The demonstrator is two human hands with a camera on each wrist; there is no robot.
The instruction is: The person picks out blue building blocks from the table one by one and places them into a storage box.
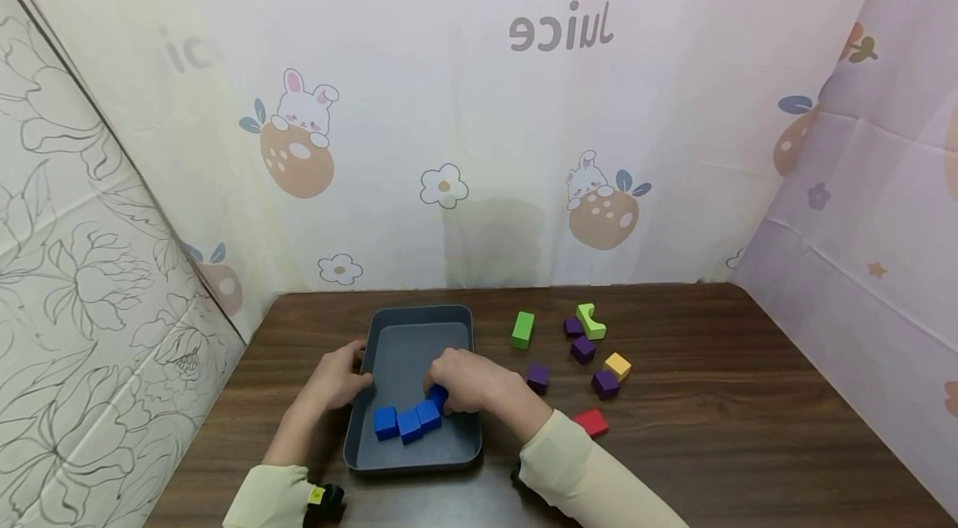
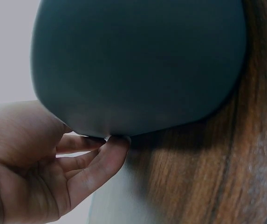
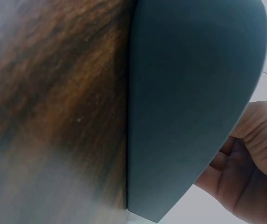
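Observation:
A dark grey tray (image 1: 404, 328) lies on the table, longer from front to back than across. My left hand (image 1: 334, 378) grips its left wall, thumb at the rim and fingertips against the outer side, as the left wrist view of that hand (image 2: 68, 172) shows. Over the tray's right half, my right hand (image 1: 466, 381) pinches a blue block (image 1: 438, 395), partly covered by the fingers. Just left of it, three blue blocks (image 1: 410, 426) sit on the tray floor in an uneven row. The right wrist view shows mostly the tray's outer wall (image 3: 184, 93); the pinched block is hidden there.
Right of the tray lie several purple blocks (image 1: 583, 349), a green block (image 1: 523, 330), a lime curved block (image 1: 590, 323), a yellow block (image 1: 618, 366) and a red block (image 1: 592, 423), partly behind the right forearm. A patterned curtain (image 1: 479, 137) hangs behind the table.

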